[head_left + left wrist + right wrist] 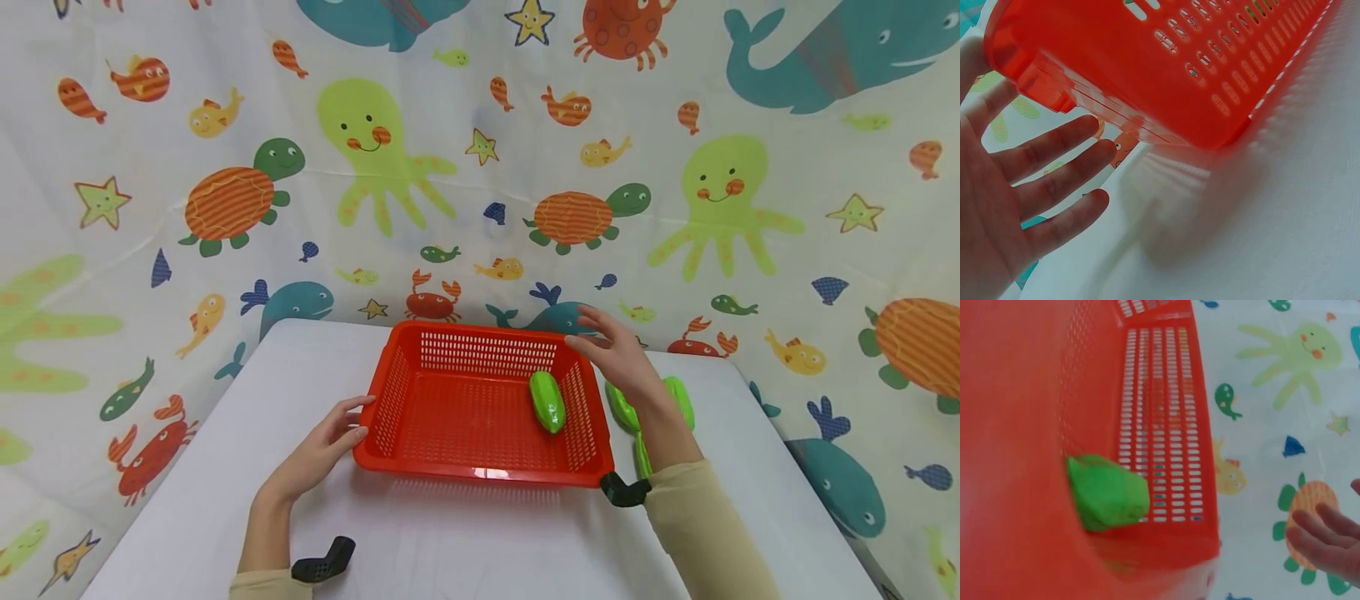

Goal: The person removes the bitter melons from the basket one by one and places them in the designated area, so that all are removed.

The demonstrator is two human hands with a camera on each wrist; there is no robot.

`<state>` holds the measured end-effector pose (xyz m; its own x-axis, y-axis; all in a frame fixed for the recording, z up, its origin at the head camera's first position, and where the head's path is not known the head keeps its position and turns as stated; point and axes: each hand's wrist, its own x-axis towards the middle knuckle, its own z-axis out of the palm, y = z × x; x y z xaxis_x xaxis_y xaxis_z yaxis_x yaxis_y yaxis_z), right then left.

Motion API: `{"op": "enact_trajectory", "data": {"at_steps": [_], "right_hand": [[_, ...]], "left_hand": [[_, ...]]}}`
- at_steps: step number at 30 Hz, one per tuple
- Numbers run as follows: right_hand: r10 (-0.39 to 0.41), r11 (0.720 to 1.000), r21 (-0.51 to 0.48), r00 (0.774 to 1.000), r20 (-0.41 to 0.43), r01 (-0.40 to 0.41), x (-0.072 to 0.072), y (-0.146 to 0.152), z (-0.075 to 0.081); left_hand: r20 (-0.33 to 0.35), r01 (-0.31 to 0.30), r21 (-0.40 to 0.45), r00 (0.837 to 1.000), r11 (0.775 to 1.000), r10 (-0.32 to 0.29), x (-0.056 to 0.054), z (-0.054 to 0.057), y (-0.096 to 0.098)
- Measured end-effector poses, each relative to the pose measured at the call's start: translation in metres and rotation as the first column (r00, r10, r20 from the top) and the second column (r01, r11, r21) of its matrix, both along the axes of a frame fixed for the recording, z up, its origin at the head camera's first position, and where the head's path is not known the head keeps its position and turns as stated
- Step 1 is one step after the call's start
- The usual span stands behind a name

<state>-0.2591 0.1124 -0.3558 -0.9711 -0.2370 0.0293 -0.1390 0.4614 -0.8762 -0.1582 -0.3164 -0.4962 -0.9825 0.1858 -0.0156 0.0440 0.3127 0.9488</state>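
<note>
A red plastic basket (pixel 465 425) with slotted walls sits in the middle of the white table. Inside it, toward the right wall, lies a shiny, bright green oblong piece (pixel 547 402), also visible in the right wrist view as a green lump (pixel 1110 492). My left hand (pixel 318 450) is at the basket's left rim, fingertips right at the edge; in the left wrist view its fingers (pixel 1060 187) are spread and mostly straight beside the basket wall. Over the back right corner is my right hand (pixel 618 354), its fingers loosely bent around nothing.
Several green pieces (pixel 678 400) lie on the table right of the basket, partly behind the right forearm. A curtain (pixel 465 108) printed with sea animals hangs along the back and both sides of the table (pixel 300 375). Each wrist carries a black device (pixel 324 564).
</note>
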Motion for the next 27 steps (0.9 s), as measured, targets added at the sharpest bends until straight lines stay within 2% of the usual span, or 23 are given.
{"op": "enact_trajectory", "data": {"at_steps": [10, 19, 27], "right_hand": [[0.001, 1.000, 0.000, 0.999, 0.041, -0.001, -0.005, -0.008, 0.003], [0.021, 1.000, -0.013, 0.999, 0.027, -0.021, -0.010, -0.015, 0.011], [0.050, 0.999, -0.002, 0.998, 0.038, -0.050, -0.021, -0.024, 0.008]], "left_hand": [[0.008, -0.002, -0.005, 1.000, 1.000, 0.002, 0.000, 0.000, -0.001], [-0.026, 0.012, 0.003, 1.000, 1.000, -0.012, 0.001, 0.002, -0.002], [-0.020, 0.021, 0.016, 1.000, 1.000, -0.020, 0.001, -0.001, 0.000]]}}
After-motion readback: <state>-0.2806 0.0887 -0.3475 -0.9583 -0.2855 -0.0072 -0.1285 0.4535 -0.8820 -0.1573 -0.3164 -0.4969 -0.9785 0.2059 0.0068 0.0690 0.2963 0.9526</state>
